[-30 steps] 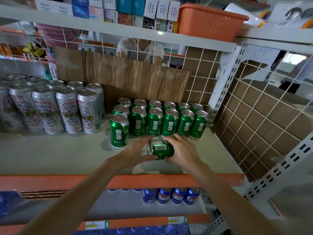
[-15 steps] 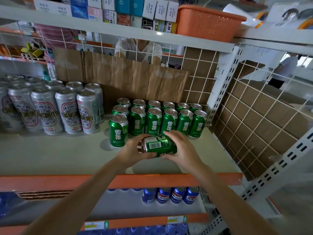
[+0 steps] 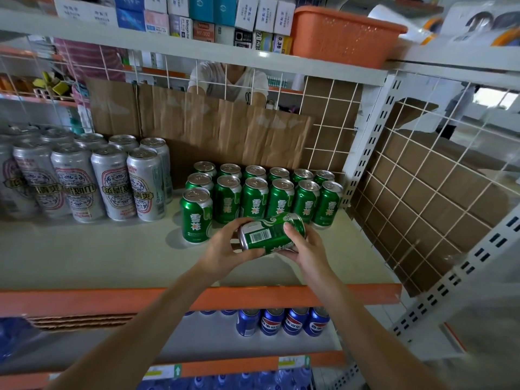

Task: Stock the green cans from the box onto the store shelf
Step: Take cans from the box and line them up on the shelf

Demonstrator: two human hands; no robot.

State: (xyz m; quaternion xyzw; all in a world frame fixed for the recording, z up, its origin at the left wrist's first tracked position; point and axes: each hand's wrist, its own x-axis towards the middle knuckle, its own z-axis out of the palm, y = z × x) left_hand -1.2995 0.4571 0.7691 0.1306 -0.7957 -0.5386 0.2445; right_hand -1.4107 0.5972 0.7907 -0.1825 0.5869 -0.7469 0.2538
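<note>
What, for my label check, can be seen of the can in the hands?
The can is green metal with a silvery end, a white barcode panel and pale lettering. It lies on its side, tilted, in front of the standing cans. The left hand grips its silvery end, the right hand the other.

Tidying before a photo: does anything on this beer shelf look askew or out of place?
One green can lies sideways, barcode up, held by the left hand and right hand over the shelf; the rest stand upright. A single can stands alone ahead of the two full rows. No spills or dents.
</note>
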